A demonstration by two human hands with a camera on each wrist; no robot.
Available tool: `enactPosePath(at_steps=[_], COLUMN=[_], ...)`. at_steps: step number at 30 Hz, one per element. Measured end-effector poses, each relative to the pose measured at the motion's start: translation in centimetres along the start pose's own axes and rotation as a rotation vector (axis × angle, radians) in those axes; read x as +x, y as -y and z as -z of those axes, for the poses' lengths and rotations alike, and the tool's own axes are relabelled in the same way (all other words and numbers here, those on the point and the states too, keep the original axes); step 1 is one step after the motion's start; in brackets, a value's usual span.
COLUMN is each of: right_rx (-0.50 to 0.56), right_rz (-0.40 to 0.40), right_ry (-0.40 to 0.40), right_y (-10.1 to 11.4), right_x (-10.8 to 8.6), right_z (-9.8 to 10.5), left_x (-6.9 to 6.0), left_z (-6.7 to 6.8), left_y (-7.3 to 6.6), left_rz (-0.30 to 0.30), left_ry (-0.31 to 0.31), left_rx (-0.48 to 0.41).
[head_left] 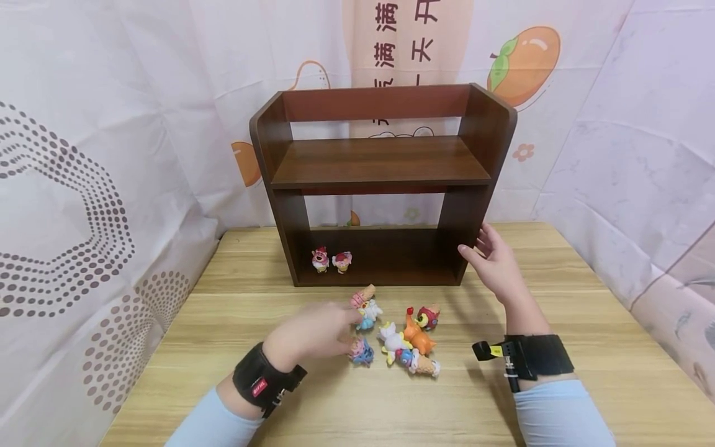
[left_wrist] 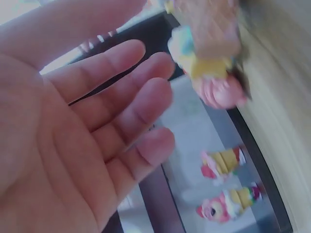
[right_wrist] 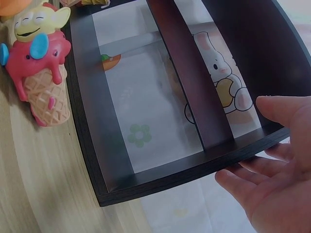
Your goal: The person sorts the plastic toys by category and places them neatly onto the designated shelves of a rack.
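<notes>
My left hand, blurred in the head view, is over the left of the toy figurines. The left wrist view shows its fingers loosely bent with nothing in them. Nearest to it are a pink and blue figurine, a white and blue one and an ice-cream-cone figurine. My right hand holds the right side panel of a dark brown two-tier shelf, thumb at the front edge, fingers along the outside. On the lower tier's left stand two figurines, a pink bear and a cone-shaped one.
Several more figurines lie before the shelf: a white one, an orange one, a red and yellow cone and a blue-topped cone. They lie on a wooden table. A printed curtain hangs behind.
</notes>
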State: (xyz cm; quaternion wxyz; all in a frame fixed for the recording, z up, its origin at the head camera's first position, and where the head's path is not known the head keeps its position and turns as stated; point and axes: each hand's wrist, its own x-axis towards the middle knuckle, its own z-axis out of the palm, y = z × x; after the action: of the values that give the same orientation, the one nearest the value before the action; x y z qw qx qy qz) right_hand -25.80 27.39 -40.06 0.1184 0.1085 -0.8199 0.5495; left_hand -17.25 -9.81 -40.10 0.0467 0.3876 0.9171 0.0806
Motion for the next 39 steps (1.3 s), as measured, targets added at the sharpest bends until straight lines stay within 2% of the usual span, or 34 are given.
enactPosePath(at_steps=[4,11,18,23,33,39], right_rx=[-0.009,-0.018,-0.028,-0.018,-0.024,-0.015], right_rz=[0.011,0.014,-0.001,0.007,0.004,0.01], right_ry=[-0.004,-0.001,0.005,-0.002,0.007,0.008], right_y=[-0.1,-0.1,0.1,0.0,0.2,0.1], right_x=[0.1,0.0,0.0,0.0,-0.1,-0.1], right_z=[0.0,-0.1,0.0,0.0,0.1,0.1], left_x=[0.3,0.6,0.7,0.7,0.7,0.8], left_z=[-0.5,-2.1,-2.9,-3.0,-3.6,-3.8], left_y=[-1.5,-2.5,-2.8,-2.9,-1.9,-1.7], left_rz=[-0.049,0.008,-0.005,0.0,0.041,0.064], left_ry=[-0.023,0.01,0.001,0.001,-0.006,0.004], left_rx=[0.053,0.182,0.282,0.285,0.252,0.243])
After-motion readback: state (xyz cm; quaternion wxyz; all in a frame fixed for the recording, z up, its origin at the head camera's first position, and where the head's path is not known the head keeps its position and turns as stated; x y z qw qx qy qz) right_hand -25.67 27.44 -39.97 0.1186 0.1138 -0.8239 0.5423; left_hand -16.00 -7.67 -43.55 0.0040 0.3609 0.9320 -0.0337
